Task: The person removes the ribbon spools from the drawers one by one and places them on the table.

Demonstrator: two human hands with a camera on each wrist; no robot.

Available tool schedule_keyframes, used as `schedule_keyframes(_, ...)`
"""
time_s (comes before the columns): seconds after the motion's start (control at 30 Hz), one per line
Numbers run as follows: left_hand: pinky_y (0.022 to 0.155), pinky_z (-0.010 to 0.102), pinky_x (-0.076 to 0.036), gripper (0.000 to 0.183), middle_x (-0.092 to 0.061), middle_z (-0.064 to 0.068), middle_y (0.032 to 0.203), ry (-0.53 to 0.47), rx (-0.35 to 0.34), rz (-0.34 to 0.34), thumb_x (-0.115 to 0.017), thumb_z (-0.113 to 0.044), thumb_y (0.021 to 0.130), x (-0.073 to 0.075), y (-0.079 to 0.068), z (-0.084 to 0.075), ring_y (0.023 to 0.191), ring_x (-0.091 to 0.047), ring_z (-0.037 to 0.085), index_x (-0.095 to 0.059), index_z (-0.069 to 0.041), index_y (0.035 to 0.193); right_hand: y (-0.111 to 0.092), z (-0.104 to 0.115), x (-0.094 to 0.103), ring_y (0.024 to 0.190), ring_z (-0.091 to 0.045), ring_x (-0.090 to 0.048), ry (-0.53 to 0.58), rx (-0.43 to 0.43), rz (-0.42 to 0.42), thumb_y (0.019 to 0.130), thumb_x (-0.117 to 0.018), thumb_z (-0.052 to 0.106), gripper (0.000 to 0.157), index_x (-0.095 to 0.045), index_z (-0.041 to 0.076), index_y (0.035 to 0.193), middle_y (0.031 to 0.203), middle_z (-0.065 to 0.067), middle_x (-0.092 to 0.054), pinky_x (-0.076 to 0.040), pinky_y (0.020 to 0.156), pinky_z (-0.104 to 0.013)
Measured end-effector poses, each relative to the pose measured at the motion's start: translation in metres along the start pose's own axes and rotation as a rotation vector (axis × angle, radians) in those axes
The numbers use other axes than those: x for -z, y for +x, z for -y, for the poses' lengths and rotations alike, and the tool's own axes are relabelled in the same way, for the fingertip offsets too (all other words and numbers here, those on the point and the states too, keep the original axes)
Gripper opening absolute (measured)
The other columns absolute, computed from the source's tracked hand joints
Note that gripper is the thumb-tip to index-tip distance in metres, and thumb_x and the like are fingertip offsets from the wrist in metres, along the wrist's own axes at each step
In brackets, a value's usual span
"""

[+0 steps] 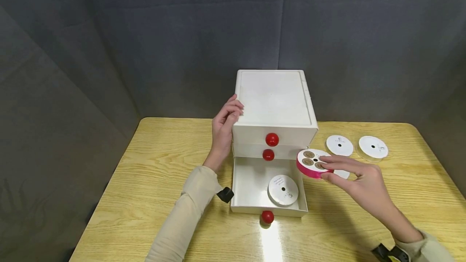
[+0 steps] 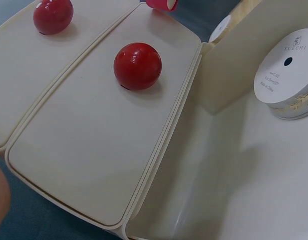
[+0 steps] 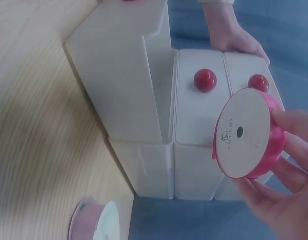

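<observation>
A spool of pink ribbon [image 1: 307, 167] is held in my right hand [image 1: 360, 177], thumb below and fingers over its white face, beside the right edge of the pulled-out bottom drawer [image 1: 249, 181]. That drawer belongs to a white cabinet [image 1: 273, 96] with red ball knobs. Inside it, toward the front right, lies a white ribbon spool [image 1: 283, 190]; the left wrist view shows gold marks on the side of this spool [image 2: 286, 72]. My left hand [image 1: 223, 126] rests on the cabinet's upper left edge, its fingertips on the top.
On the table [image 1: 164, 161] right of the cabinet lie a white-faced spool [image 1: 339, 145] and another one [image 1: 373, 147] farther right. A third spool [image 1: 342, 174] is partly hidden behind my right hand. A dark curtain [image 1: 189, 51] hangs behind the table.
</observation>
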State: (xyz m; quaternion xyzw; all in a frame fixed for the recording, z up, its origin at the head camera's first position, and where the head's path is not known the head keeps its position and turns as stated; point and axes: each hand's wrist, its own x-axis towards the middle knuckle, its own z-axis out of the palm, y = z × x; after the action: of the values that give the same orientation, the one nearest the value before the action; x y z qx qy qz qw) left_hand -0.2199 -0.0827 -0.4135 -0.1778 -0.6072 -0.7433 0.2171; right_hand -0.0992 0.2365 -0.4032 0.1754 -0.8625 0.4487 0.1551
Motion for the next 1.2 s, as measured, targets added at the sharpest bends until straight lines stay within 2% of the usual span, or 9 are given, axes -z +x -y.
schedule_keyframes(0.2,0.125,0.037,-0.028,0.023,-0.066,-0.006,0.107,-0.008,-0.012,-0.002,-0.049,-0.006,0.095,-0.001,0.0,0.0,0.143,-0.044,0.026,-0.058,0.015,0.091,0.0,-0.011,0.011,0.106,0.011,-0.064,-0.043,-0.02,-0.043,0.072,-0.09,-0.002,0.03,-0.084,0.012,0.098,0.107,0.004,-0.078,-0.043,0.092,-0.004)
schedule_keyframes(0.4,0.124,0.037,-0.028,0.023,-0.066,-0.007,0.107,-0.009,-0.002,0.0,-0.048,-0.007,0.095,-0.002,0.0,0.0,0.144,-0.044,0.025,-0.058,0.014,0.092,-0.001,-0.031,0.024,0.104,0.016,-0.061,-0.087,-0.064,-0.106,0.076,-0.087,-0.002,0.024,-0.083,0.006,0.099,0.107,0.02,-0.075,-0.043,0.085,-0.001)
schedule_keyframes(0.53,0.125,0.037,-0.028,0.023,-0.065,-0.009,0.108,-0.003,0.003,-0.001,-0.048,-0.007,0.095,-0.002,0.0,0.0,0.144,-0.044,0.024,-0.057,0.014,0.092,-0.003,-0.043,0.031,0.103,0.018,-0.06,-0.114,-0.064,-0.145,0.077,-0.086,-0.005,0.023,-0.082,0.003,0.098,0.106,0.027,-0.072,-0.044,0.072,-0.004)
schedule_keyframes(0.57,0.125,0.037,-0.028,0.023,-0.065,-0.009,0.107,-0.002,0.002,-0.001,-0.048,-0.007,0.095,-0.002,0.0,0.0,0.144,-0.044,0.024,-0.057,0.014,0.092,-0.003,-0.046,0.032,0.103,0.019,-0.06,-0.129,-0.053,-0.157,0.076,-0.086,-0.006,0.024,-0.083,0.003,0.098,0.106,0.029,-0.07,-0.042,0.064,-0.005)
schedule_keyframes(0.73,0.125,0.037,-0.028,0.023,-0.065,-0.007,0.108,-0.012,-0.015,0.004,-0.049,-0.007,0.095,-0.002,0.0,0.0,0.144,-0.044,0.025,-0.057,0.014,0.092,-0.006,-0.063,0.038,0.101,0.024,-0.057,-0.19,-0.039,-0.203,0.071,-0.089,-0.005,0.027,-0.083,0.002,0.096,0.104,0.036,-0.065,-0.04,0.065,-0.003)
schedule_keyframes(0.77,0.125,0.037,-0.028,0.023,-0.065,-0.007,0.108,-0.015,-0.018,0.004,-0.049,-0.006,0.095,-0.002,0.001,0.0,0.144,-0.044,0.025,-0.057,0.015,0.092,-0.007,-0.067,0.039,0.1,0.026,-0.055,-0.204,-0.042,-0.207,0.071,-0.09,-0.004,0.027,-0.083,0.003,0.096,0.104,0.038,-0.064,-0.038,0.06,-0.004)
schedule_keyframes(0.8,0.125,0.037,-0.028,0.023,-0.065,-0.006,0.108,-0.018,-0.02,0.005,-0.049,-0.006,0.096,-0.001,0.001,0.0,0.144,-0.044,0.026,-0.057,0.015,0.092,-0.009,-0.07,0.041,0.1,0.027,-0.054,-0.214,-0.057,-0.208,0.071,-0.09,-0.002,0.026,-0.083,0.003,0.096,0.103,0.04,-0.063,-0.038,0.06,-0.004)
schedule_keyframes(0.97,0.125,0.036,-0.028,0.023,-0.065,-0.007,0.107,-0.016,-0.009,0.0,-0.049,-0.007,0.095,-0.002,0.0,0.001,0.144,-0.044,0.025,-0.057,0.015,0.092,-0.014,-0.086,0.048,0.095,0.031,-0.049,-0.26,-0.131,-0.189,0.075,-0.091,0.006,0.023,-0.082,0.001,0.097,0.099,0.048,-0.056,-0.03,0.046,-0.016)
schedule_keyframes(1.2,0.125,0.037,-0.028,0.023,-0.066,-0.008,0.108,-0.009,-0.01,0.001,-0.049,-0.008,0.095,-0.003,0.0,0.0,0.143,-0.044,0.023,-0.057,0.014,0.092,-0.02,-0.1,0.057,0.084,0.03,-0.047,-0.305,-0.215,-0.141,0.081,-0.087,0.011,0.022,-0.082,0.0,0.1,0.094,0.053,-0.05,-0.035,0.051,-0.016)
